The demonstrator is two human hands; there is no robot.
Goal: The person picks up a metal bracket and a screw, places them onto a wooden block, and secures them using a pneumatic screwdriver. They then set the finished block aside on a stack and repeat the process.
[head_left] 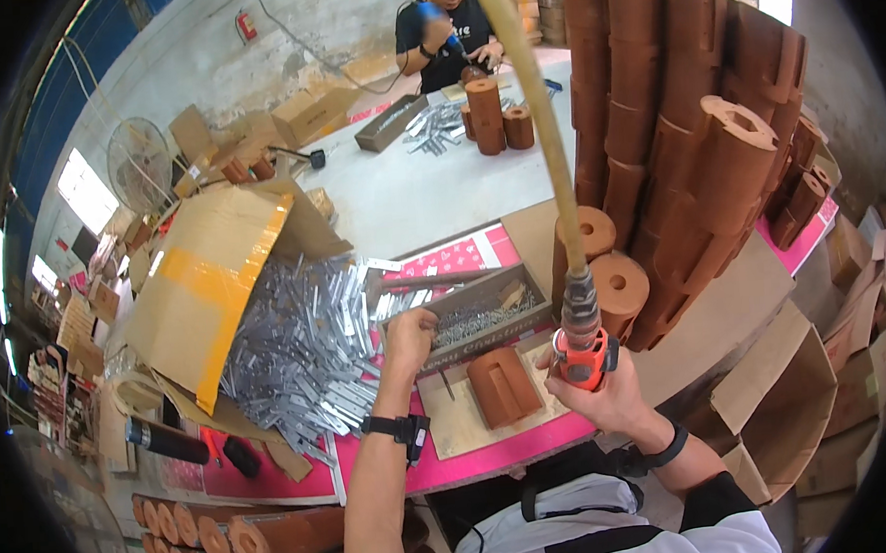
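Right hand [606, 392] gripping a red-and-black power tool [582, 357], best held steady beside the grooved, rounded reddish-brown block [499, 386] on a pale wooden board [451, 436]; left hand [409, 340] curled at a long grey box [496, 340], grasp unclear.

Pale, decorative lettering is printed in one line along the side of the near box [491, 337]. White letters are borne on the chest of the dark shirt [463, 37] across the bench [399, 204] — only partly shown. White marks are printed on the pink sheet [467, 254] — too small to be made out.
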